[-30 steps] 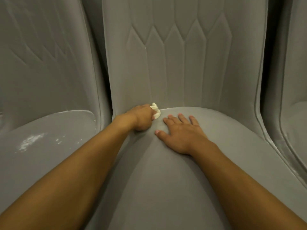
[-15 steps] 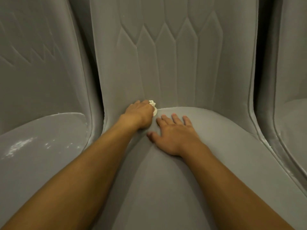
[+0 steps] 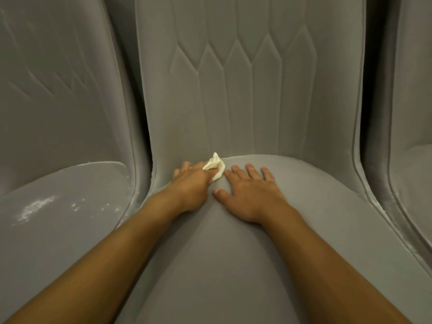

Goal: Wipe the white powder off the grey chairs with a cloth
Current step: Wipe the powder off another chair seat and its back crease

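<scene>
Two hands meet mid-frame on the centre chair [image 3: 233, 265]: our left hand [image 3: 191, 185] grips the cream cloth [image 3: 216, 168] at the seat crease, and our right hand [image 3: 252, 195] lies flat just beside it, fingers straight. White powder [image 3: 32, 210] flecks the left chair [image 3: 58, 249] at lower left.

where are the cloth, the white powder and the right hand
cloth [image 3: 215, 166], head view, on its bunched middle
white powder [image 3: 32, 208], head view, on the biggest smear
right hand [image 3: 253, 195], head view, on its back
</scene>
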A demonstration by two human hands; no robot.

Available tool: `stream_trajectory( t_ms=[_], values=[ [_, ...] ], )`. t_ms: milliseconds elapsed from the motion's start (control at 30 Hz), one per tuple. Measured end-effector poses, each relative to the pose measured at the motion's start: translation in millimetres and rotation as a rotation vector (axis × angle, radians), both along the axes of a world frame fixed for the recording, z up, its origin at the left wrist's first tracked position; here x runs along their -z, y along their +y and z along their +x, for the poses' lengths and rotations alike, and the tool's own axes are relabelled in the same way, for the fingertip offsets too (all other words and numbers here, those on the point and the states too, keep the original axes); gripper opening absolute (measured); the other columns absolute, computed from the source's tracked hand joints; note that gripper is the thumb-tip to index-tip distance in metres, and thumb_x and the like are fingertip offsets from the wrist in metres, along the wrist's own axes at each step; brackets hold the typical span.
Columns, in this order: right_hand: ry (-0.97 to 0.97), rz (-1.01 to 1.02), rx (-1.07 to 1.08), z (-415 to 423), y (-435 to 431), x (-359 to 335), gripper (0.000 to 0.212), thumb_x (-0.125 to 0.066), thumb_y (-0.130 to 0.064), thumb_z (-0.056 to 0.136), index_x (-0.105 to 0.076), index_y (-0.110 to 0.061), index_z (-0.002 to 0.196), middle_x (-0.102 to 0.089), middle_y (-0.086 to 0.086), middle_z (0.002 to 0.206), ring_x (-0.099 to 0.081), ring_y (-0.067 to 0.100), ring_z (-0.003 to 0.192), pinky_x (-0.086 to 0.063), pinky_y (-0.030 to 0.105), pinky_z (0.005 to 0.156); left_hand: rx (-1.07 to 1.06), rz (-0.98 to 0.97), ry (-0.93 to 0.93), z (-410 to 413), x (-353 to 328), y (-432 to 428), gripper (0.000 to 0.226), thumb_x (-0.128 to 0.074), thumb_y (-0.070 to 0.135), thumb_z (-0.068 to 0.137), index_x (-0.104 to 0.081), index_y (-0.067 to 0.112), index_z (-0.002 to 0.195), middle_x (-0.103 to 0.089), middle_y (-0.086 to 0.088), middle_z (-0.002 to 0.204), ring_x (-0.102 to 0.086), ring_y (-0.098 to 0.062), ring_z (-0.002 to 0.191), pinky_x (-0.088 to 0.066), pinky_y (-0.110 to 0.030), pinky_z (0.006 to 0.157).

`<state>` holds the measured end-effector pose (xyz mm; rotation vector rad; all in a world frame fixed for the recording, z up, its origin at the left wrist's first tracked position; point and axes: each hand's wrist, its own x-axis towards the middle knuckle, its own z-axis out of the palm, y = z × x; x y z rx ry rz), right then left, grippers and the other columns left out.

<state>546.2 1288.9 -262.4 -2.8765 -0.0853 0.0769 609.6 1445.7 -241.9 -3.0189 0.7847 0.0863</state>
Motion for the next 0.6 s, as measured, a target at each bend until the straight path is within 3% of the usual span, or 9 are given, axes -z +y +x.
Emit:
stream_trajectory(
  t_ms=[133,233,300,400,467,600],
  values=[
    [-0.015,-0.011,0.006,0.5,1.8,0.2,0.075,-0.019,-0.068,0.097,-0.011,-0.027,0.16,-0.003,-0.007,0.168,0.005,0.022,0.154,0.007,0.051,0.122,0.024,0.127,-0.07,29.4,-11.0,-30.1,0.059,-0.045,0.016,0.101,-0.031,0.034,0.156,-0.042,-0.004,0.152,-0.039,-0.037,0.126,-0.032,-0.043,0.101],
    [-0.019,-0.008,0.008,0.2,2.4,-0.2,0.076,-0.02,-0.067,0.097,-0.01,-0.026,0.16,-0.003,-0.005,0.168,0.005,0.023,0.154,0.008,0.052,0.122,0.15,0.217,-0.151,47.4,-20.9,-49.4,0.037,-0.047,0.017,0.1,-0.056,0.029,0.133,-0.05,-0.004,0.137,-0.042,-0.033,0.119,-0.029,-0.038,0.088],
    [-0.009,-0.004,0.007,1.8,2.0,0.4,0.076,-0.019,-0.068,0.097,-0.01,-0.027,0.16,-0.002,-0.006,0.168,0.006,0.023,0.154,0.009,0.052,0.122,0.25,0.244,-0.14,56.1,-27.2,-45.8,0.033,-0.048,0.016,0.1,-0.061,0.033,0.125,-0.052,-0.001,0.133,-0.042,-0.029,0.114,-0.028,-0.036,0.085],
    [-0.011,0.003,0.005,1.4,1.1,0.9,0.076,-0.019,-0.069,0.096,-0.011,-0.029,0.16,-0.003,-0.008,0.168,0.006,0.021,0.154,0.008,0.051,0.122,0.301,0.241,-0.1,57.3,-31.5,-30.9,0.045,-0.048,0.015,0.099,-0.054,0.037,0.137,-0.051,0.001,0.137,-0.046,-0.029,0.114,-0.035,-0.038,0.092],
    [-0.008,0.023,-0.001,-0.6,-1.2,0.4,0.075,-0.02,-0.069,0.097,-0.011,-0.03,0.16,-0.002,-0.009,0.168,0.006,0.019,0.154,0.009,0.05,0.122,0.235,0.23,-0.086,49.7,-31.1,-20.8,0.045,-0.048,0.014,0.099,-0.051,0.029,0.14,-0.051,-0.004,0.139,-0.05,-0.033,0.119,-0.039,-0.039,0.097],
    [0.001,0.045,-0.015,-1.7,-4.5,-0.5,0.074,-0.021,-0.069,0.097,-0.011,-0.032,0.159,-0.001,-0.009,0.168,0.007,0.018,0.154,0.009,0.048,0.122,0.083,0.271,-0.073,26.4,-27.2,3.2,0.036,-0.044,0.013,0.1,-0.048,0.021,0.134,-0.054,-0.011,0.137,-0.053,-0.035,0.116,-0.039,-0.035,0.087]
  ],
)
